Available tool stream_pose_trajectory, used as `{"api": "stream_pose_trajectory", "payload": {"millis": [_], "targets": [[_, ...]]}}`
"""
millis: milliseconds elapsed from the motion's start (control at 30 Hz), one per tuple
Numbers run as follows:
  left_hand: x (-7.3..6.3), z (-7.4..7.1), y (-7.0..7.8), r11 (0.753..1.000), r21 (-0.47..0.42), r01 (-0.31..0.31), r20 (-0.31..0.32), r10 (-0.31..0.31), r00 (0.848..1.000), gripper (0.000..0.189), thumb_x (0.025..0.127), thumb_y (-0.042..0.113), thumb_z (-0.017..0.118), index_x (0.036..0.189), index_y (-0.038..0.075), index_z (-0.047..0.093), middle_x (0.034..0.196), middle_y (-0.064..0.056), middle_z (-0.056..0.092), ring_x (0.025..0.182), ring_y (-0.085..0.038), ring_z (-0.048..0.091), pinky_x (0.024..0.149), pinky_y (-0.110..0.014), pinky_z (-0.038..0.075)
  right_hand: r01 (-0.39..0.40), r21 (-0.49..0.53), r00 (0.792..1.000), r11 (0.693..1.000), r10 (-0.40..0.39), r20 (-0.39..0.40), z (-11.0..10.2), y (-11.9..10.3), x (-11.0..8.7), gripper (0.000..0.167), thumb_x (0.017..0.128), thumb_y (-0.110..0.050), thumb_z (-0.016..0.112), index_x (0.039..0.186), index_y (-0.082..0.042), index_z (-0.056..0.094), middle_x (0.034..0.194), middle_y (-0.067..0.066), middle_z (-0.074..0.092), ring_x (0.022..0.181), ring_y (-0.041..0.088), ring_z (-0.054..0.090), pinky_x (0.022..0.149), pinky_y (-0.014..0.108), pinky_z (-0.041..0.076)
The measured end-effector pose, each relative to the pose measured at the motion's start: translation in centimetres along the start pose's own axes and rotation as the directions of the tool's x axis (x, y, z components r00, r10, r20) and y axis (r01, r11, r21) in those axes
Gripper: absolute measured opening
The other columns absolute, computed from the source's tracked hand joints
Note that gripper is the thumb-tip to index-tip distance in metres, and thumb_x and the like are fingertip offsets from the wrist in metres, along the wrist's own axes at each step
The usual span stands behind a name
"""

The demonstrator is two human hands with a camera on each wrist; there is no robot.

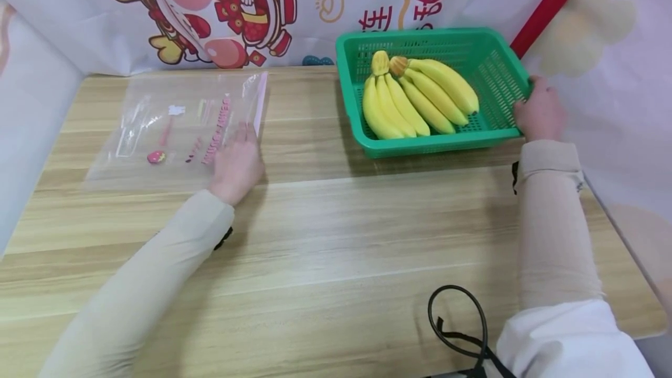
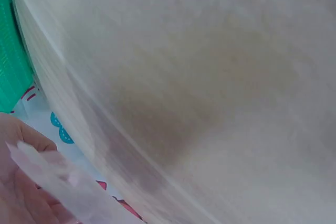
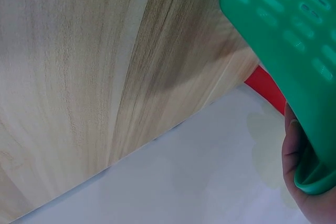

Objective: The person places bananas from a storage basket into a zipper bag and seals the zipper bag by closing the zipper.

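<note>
A clear plastic zip bag [image 1: 178, 127] with pink print lies flat on the left of the table. My left hand [image 1: 238, 162] pinches its right edge, beside the pale pink zip strip [image 1: 259, 104]. In the left wrist view, the bag's film [image 2: 173, 77] fills most of the picture, and my left hand [image 2: 26, 177] shows at the lower left. On the right is a green slotted basket [image 1: 441, 143] with two bunches of bananas [image 1: 385, 109] in it. My right hand [image 1: 543, 112] grips the basket's right rim, its fingers curled round the lip in the right wrist view.
The wood-grain table [image 1: 315, 238] spreads in front of both arms. A black cable loop [image 1: 459, 319] lies near its front edge. Behind hangs a white printed sheet [image 1: 315, 10] with cartoon figures, and a red strip [image 1: 551, 7] runs down at the back right.
</note>
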State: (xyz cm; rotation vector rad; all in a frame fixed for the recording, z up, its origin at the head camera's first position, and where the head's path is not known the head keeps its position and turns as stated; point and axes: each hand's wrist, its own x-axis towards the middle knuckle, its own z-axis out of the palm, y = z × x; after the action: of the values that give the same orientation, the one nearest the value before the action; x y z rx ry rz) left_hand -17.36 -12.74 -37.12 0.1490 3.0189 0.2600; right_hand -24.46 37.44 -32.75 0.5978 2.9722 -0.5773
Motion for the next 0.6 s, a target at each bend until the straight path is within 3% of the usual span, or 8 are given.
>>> {"api": "stream_pose_trajectory", "payload": {"millis": [167,367,600], "targets": [[0.17,-0.17,-0.23,1.000,0.005,-0.012,0.000,0.012,1.000,0.076,0.082,0.004,0.053,0.147,-0.012,0.015,0.155,-0.030,0.016,0.142,-0.046,0.022,0.115,-0.059,0.022,-0.001,-0.013,1.000,1.000,0.001,-0.004,-0.03,0.05,-0.04,0.063,0.098,-0.024,0.032,0.154,-0.008,0.008,0.147,0.032,0.031,0.122,0.044,0.038,0.097,0.061,0.035],[0.23,-0.12,-0.21,1.000,-0.027,-0.015,-0.022,0.014,1.000,0.077,0.082,-0.001,0.053,0.148,-0.011,0.014,0.156,-0.028,0.014,0.142,-0.045,0.022,0.117,-0.056,0.021,0.008,-0.019,1.000,1.000,-0.009,-0.016,0.07,0.14,0.11,0.063,0.097,-0.024,0.031,0.154,-0.008,0.009,0.147,0.032,0.031,0.120,0.044,0.039,0.096,0.061,0.036],[0.30,-0.10,-0.05,0.997,-0.082,-0.014,-0.043,0.010,0.999,0.079,0.082,-0.010,0.047,0.150,-0.007,0.007,0.158,-0.026,0.005,0.146,-0.043,0.012,0.118,-0.058,0.014,0.009,-0.010,1.000,1.000,-0.009,-0.023,0.09,0.13,0.14,0.063,0.097,-0.024,0.031,0.154,-0.008,0.009,0.146,0.032,0.032,0.117,0.044,0.040,0.095,0.061,0.036]]}}
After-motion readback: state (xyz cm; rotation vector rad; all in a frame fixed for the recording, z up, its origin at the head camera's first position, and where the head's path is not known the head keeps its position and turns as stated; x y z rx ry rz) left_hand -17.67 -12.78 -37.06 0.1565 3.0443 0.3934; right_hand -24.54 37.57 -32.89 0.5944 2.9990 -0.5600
